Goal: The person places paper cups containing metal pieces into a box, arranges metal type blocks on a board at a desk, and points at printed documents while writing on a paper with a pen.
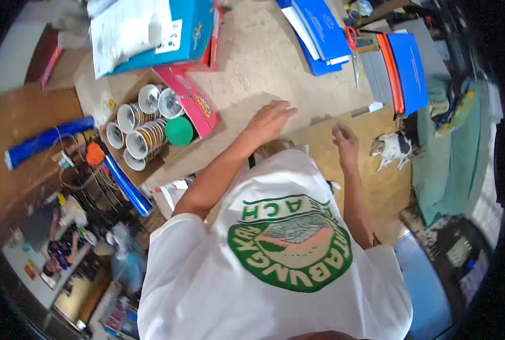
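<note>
My left hand point(270, 120) lies with its fingers apart on the beige tabletop point(258, 68) and holds nothing. My right hand point(346, 143) is open above a brown cardboard sheet point(377, 187), fingers slightly curled, and is also empty. Both arms reach forward over my white T-shirt point(275, 266) with its green round print. An open cardboard box point(173, 156) to the left of my left hand holds several rolls of tape point(145, 139) and a green round lid point(179, 131).
A pink box point(193, 102) and a blue box point(190, 28) lie at the back left. Blue folders point(320, 31), red-handled scissors point(352, 42) and an orange and blue stack point(402, 71) lie at the back right. A small white and black dog point(394, 148) stands right of my right hand. Blue foil rolls point(43, 141) lie far left.
</note>
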The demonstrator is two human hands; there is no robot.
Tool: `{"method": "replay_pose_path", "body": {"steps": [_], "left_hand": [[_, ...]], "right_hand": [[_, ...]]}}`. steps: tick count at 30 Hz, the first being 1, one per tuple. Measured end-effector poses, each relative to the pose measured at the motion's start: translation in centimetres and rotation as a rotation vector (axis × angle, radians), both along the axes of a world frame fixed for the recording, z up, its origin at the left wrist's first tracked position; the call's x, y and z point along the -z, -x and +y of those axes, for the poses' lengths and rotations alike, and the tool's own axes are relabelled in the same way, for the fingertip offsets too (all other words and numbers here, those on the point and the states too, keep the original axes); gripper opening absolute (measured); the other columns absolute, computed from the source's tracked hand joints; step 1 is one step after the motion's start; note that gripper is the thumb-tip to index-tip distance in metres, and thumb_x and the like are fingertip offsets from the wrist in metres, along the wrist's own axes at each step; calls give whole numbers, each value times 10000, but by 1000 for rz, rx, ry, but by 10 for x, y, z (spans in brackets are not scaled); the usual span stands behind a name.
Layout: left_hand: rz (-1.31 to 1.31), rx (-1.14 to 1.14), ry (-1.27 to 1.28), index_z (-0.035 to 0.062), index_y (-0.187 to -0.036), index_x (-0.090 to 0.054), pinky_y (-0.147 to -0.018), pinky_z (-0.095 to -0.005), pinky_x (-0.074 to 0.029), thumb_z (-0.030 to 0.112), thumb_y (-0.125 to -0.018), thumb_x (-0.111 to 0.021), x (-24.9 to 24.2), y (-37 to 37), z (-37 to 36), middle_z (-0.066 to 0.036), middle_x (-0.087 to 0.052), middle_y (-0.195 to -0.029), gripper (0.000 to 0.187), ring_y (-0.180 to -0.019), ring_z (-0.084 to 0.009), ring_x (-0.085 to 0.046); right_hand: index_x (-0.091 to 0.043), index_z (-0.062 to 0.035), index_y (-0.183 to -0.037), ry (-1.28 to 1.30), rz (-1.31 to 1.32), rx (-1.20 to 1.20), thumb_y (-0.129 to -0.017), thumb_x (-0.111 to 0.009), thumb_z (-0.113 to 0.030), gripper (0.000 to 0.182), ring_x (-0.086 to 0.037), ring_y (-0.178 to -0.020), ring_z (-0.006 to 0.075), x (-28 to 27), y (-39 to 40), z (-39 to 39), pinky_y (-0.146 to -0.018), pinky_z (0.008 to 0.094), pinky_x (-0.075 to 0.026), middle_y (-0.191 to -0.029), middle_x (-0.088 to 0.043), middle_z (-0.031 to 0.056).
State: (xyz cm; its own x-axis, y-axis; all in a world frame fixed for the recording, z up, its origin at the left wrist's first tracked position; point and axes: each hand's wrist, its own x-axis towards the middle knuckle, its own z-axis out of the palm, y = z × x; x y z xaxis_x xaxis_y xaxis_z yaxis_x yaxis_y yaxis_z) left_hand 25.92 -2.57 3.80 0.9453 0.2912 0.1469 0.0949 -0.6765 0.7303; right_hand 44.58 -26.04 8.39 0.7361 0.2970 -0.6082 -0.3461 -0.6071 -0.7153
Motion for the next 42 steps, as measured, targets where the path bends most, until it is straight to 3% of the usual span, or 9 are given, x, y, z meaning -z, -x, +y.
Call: {"method": "replay_pose_path", "body": {"steps": [11, 13, 18, 22, 25, 27, 34, 40, 42], "left_hand": [[31, 218, 71, 16, -1240, -725, -978, -381, -524, 100, -996, -608, 92, 62, -32, -145, -705, -1185, 284, -1047, -311, -661], [101, 270, 162, 23, -1254, -722, -955, -362, -535, 121, -1008, -615, 167, 122, -8, -144, -697, -1197, 286, -1041, -291, -662], [419, 166, 685, -7, -1225, -722, -847, -283, -550, 147, -1015, -676, 164, 104, -43, -115, -704, -1064, 264, -906, -185, -662], [505, 283, 698, -38, -1209, -717, -798, -263, -554, 126, -974, -754, -38, -25, -116, -88, -710, -970, 289, -832, -139, -655], [459, 423, 620, -33, -1211, -720, -785, -253, -551, 122, -970, -756, -75, -55, -126, -87, -715, -988, 288, -854, -136, -656], [421, 533, 606, -25, -1202, -726, -761, -247, -544, 117, -970, -751, -91, -70, -123, -76, -713, -988, 273, -833, -129, -640], [538, 493, 577, -27, -1174, -728, -652, -227, -499, 98, -985, -718, -93, -134, -158, -38, -675, -857, 226, -714, -108, -580], [522, 842, 488, 2, -1113, -745, -640, -215, -469, 109, -951, -749, -101, -238, -328, -8, -628, -808, 194, -679, -89, -527], [535, 979, 454, 11, -1099, -750, -644, -214, -466, 111, -947, -754, -103, -263, -387, -6, -625, -808, 182, -685, -85, -524]], "right_hand": [[-707, 49, -1273, 125, -48, 792, -912, -792, -278, 494, -669, -876, 170, 26, 295, -250, -769, 297, -556, -1058, -752, 101], [-715, 55, -1251, 215, 55, 897, -900, -805, -264, 483, -667, -848, 164, 87, 389, -219, -753, 290, -560, -1034, -754, 100], [-740, 0, -1109, -46, 145, 1249, -881, -786, -237, 332, -634, -769, 144, 184, 529, -223, -688, 266, -538, -919, -718, 68], [-754, -69, -865, -637, 251, 1433, -876, -750, -265, 197, -566, -652, 129, 153, 517, -233, -610, 240, -486, -768, -654, 20], [-745, -49, -828, -327, 258, 1449, -863, -750, -283, 237, -591, -676, 157, 164, 531, -191, -642, 275, -510, -763, -667, 43], [-736, -30, -792, 31, 295, 1422, -850, -750, -302, 278, -617, -700, 185, 157, 511, -189, -674, 310, -533, -757, -681, 66], [-723, 1, -1004, -214, -36, 1564, -896, -751, -220, 247, -649, -843, 201, 140, 338, -227, -771, 336, -546, -937, -712, 80], [-709, 31, -1216, -355, -426, 1664, -942, -751, -138, 325, -681, -985, 216, 82, 255, -319, -868, 363, -559, -1117, -743, 94], [-694, 55, -1233, -333, -497, 1762, -955, -760, -140, 346, -673, -955, 140, 57, 251, -336, -833, 240, -543, -1146, -748, 102]]}}
